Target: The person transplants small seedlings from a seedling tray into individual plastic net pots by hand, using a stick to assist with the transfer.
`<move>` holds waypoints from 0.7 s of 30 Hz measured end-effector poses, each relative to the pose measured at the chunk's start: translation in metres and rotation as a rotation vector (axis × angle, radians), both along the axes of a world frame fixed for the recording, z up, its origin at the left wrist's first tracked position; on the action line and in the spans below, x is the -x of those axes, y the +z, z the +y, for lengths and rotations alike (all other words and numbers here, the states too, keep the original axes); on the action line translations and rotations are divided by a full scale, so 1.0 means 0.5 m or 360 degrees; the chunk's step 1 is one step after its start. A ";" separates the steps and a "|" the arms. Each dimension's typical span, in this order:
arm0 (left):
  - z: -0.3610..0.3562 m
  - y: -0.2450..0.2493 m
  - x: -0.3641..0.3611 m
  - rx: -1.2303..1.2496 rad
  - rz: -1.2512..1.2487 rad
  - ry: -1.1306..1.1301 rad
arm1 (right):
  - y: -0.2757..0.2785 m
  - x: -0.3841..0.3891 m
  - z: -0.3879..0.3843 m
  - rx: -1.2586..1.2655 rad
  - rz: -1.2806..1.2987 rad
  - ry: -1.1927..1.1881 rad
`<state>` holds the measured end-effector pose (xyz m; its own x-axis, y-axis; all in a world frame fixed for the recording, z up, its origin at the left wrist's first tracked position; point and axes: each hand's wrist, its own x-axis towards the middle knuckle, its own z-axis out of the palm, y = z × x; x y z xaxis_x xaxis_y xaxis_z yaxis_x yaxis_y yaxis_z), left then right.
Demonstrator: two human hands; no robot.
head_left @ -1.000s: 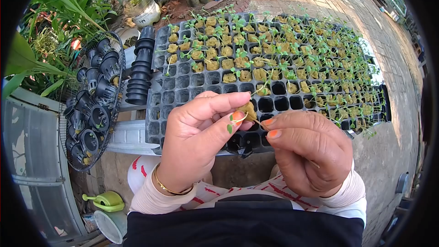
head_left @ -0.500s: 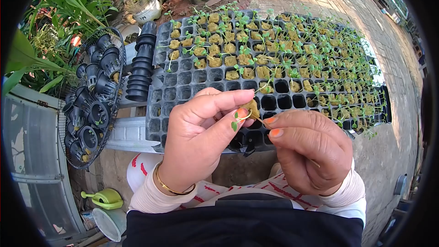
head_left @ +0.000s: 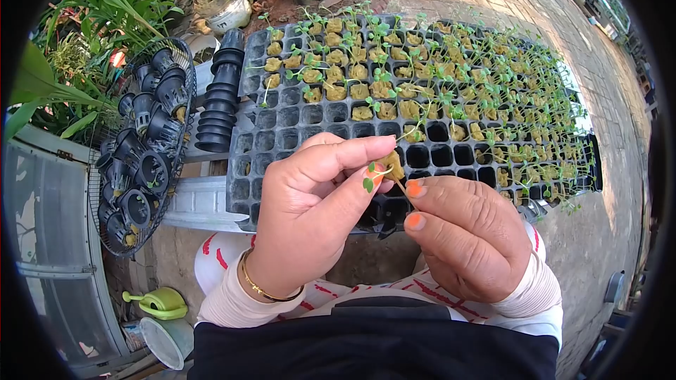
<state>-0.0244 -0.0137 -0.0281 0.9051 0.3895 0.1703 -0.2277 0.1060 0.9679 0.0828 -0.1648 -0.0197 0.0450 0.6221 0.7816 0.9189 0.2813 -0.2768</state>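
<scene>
Left hand (head_left: pixel 310 214) pinches a light, squashy seedling plug (head_left: pixel 391 165), right hand (head_left: pixel 468 243) at its 4 o'clock grips a thin stick (head_left: pixel 403 189); I'd hold sponge, never the fragile sprout (head_left: pixel 368 183).

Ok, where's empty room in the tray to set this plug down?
In the tray, empty cells fill the near-left corner, between pot stack and left hand, plus the row beyond the plug. Far and right cells are crowded with seedlings.
</scene>
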 end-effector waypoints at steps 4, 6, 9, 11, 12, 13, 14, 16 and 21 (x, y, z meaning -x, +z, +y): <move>-0.002 0.001 0.000 0.0033 0.0013 0.0012 | 0.000 -0.002 -0.001 -0.0048 -0.0033 0.0045; -0.006 -0.003 -0.003 0.0086 -0.0006 0.0075 | 0.005 0.000 -0.003 -0.0030 -0.0003 0.0067; -0.004 -0.005 -0.002 0.0069 -0.0008 0.0068 | 0.001 0.000 -0.002 -0.0015 0.0012 0.0073; -0.005 -0.004 -0.003 0.0055 -0.0004 0.0076 | 0.000 0.000 -0.001 -0.0016 -0.0005 0.0055; -0.005 -0.003 -0.003 0.0041 0.0001 0.0086 | 0.001 0.000 0.000 -0.0012 -0.0007 0.0039; -0.006 -0.002 -0.003 0.0041 0.0002 0.0085 | 0.001 0.000 0.001 -0.0008 -0.0010 0.0024; -0.006 0.000 -0.003 0.0039 -0.0001 0.0085 | 0.001 0.000 0.001 -0.0008 -0.0009 0.0024; -0.006 -0.001 -0.002 0.0037 -0.0004 0.0084 | 0.003 0.001 0.001 0.0006 -0.0012 0.0006; -0.001 -0.003 -0.001 0.0051 -0.0030 0.0016 | 0.001 -0.001 0.000 -0.0035 -0.0037 0.0020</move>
<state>-0.0240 -0.0142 -0.0298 0.8978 0.4042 0.1747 -0.2474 0.1347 0.9595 0.0835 -0.1646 -0.0191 0.0190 0.6053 0.7957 0.9212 0.2988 -0.2492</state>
